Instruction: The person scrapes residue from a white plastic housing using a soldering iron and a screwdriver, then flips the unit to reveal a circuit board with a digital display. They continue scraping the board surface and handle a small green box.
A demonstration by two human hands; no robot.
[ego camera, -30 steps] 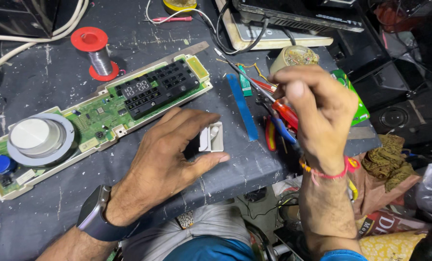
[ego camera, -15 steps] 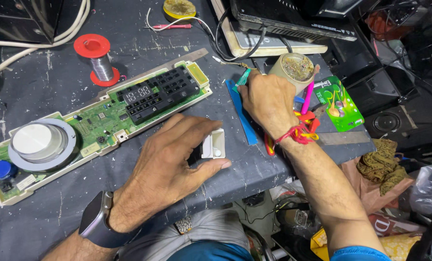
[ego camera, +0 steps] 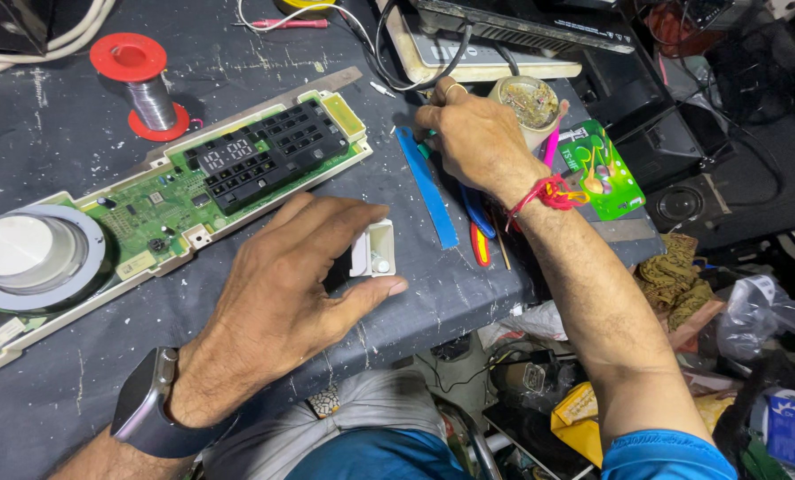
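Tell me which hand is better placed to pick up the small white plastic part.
Left. The left hand lies flat beside the small white plastic part, fingers touching it. The right hand is farther off, by the blue strip.

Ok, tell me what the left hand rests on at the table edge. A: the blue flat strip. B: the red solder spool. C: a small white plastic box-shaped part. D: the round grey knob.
C: the left hand lies flat with thumb and fingers around the small white plastic box-shaped part, apart from the others.
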